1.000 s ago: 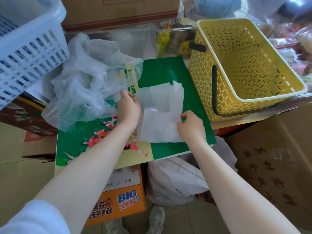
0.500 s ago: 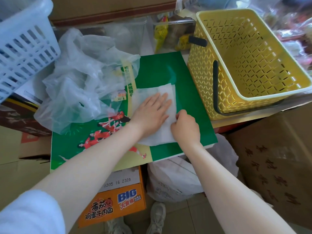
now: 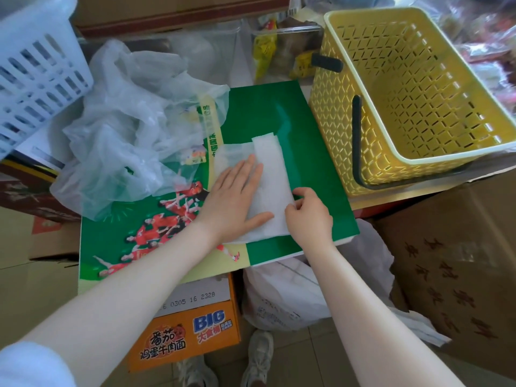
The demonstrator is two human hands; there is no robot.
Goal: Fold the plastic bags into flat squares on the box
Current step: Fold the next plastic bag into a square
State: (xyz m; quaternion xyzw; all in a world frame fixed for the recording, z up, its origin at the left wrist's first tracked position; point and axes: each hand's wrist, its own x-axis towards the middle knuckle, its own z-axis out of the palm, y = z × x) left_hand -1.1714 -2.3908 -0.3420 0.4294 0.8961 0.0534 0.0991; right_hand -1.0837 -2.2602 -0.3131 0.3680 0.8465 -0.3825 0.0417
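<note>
Both hands meet on the half-folded bag [image 3: 268, 174] atop the green box [image 3: 307, 135]: left hand [image 3: 234, 196] presses flat, right hand [image 3: 308, 216] seemingly pinches its near-right edge.

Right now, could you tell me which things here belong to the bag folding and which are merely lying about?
In use: white bag being folded, left hand, right hand, green box, heap of clear bags.
Lying about: yellow basket, white basket, orange carton.
</note>
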